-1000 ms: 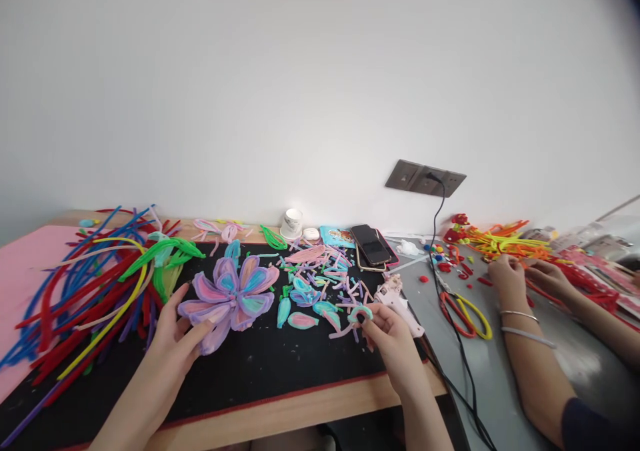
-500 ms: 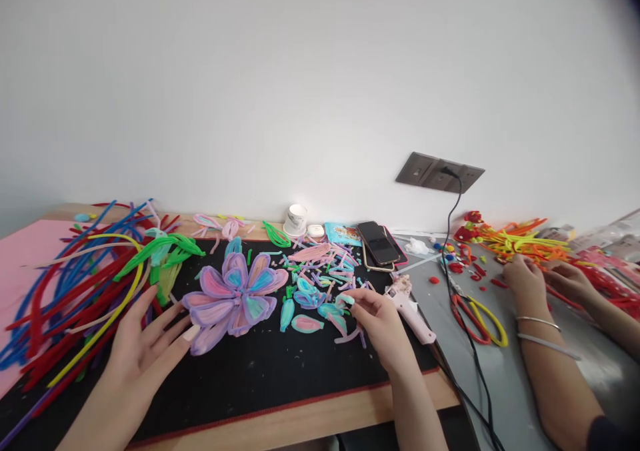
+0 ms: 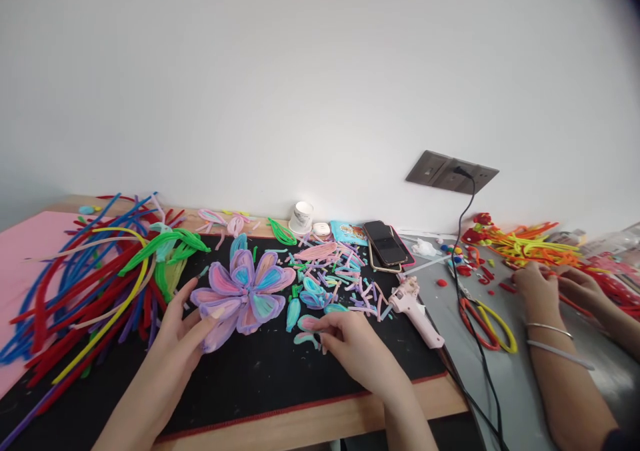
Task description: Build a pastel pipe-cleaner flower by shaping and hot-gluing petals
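Observation:
A large flower [image 3: 247, 289] of purple, pink and blue pipe cleaners lies on the black mat [image 3: 260, 377]. My left hand [image 3: 183, 334] grips its lower-left petal, thumb on top and fingers spread along the edge. My right hand [image 3: 350, 351] rests on the mat just right of the flower. Its fingertips are curled down and pinched on a small pink and teal petal piece [image 3: 306, 337]. Another loose petal [image 3: 309, 322] lies right beside it, and several more petals and cut bits [image 3: 330, 271] are scattered behind.
Long pipe cleaners [image 3: 90, 284] in many colours are heaped on the left. A pink glue gun [image 3: 415, 307] lies by the mat's right edge, with its cable [image 3: 475, 344], two phones [image 3: 387, 243] and a paper cup [image 3: 303, 216] nearby. Another person's hands [image 3: 543, 291] work at the right beside red and yellow scissors [image 3: 487, 327].
My right hand moved left from beside the glue gun down to the petals in front of the flower. My left hand, spread open half a second ago, closed on the flower's petal again.

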Demonstrator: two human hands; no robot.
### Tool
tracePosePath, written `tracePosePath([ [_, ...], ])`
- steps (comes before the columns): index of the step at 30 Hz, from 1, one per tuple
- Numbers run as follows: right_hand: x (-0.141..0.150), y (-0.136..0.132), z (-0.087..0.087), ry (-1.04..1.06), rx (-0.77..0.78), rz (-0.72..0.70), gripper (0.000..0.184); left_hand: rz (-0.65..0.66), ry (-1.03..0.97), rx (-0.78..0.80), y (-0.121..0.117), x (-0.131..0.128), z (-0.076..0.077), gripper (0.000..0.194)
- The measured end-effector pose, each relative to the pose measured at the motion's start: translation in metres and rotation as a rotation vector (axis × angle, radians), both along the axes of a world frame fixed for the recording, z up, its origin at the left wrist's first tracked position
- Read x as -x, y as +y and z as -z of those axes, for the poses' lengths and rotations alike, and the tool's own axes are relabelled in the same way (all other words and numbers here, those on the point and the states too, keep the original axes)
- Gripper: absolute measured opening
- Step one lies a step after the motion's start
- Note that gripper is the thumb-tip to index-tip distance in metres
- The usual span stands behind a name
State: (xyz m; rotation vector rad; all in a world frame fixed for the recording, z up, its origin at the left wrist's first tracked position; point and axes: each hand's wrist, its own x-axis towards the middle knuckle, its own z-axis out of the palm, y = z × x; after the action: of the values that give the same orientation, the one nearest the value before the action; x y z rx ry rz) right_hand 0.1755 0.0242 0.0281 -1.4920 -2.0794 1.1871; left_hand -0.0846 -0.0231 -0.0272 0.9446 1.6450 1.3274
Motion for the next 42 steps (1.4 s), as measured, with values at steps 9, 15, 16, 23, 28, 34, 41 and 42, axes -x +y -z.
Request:
tracePosePath([
  [9,-0.116,0.013,-0.005,-0.501,-0.356,0.610,0.040,-0.076,-0.252,0.155,0.003,-0.013,-0.034,0.081],
  [15,-0.123,0.028,0.013,-0.965,-0.167,0.627,0.047,-0.060,-0.192,0.113,0.009,-0.017,-0.034,0.088],
  [16,-0.121,0.030,0.014,-0.974,-0.140,0.640,0.047,-0.056,-0.186,0.115,0.009,-0.018,-0.035,0.090],
  [23,-0.137,0.027,0.006,-0.686,-0.282,0.792,0.044,-0.045,-0.294,0.090,0.005,-0.021,-0.037,0.085],
  [28,-0.134,0.013,-0.013,-0.164,-0.382,0.842,0.036,-0.018,-0.381,0.074,0.004,-0.018,-0.029,0.084],
  [34,-0.081,0.014,-0.038,0.280,-0.101,0.540,0.040,-0.028,-0.385,0.091,0.003,-0.020,-0.025,0.089],
  [41,-0.008,0.030,-0.034,0.164,0.184,0.045,0.016,-0.068,-0.375,0.042,0.004,-0.031,-0.029,0.085],
  [42,0.000,0.032,-0.032,0.138,0.198,0.007,0.014,-0.068,-0.378,0.046,0.003,-0.031,-0.029,0.085],
])
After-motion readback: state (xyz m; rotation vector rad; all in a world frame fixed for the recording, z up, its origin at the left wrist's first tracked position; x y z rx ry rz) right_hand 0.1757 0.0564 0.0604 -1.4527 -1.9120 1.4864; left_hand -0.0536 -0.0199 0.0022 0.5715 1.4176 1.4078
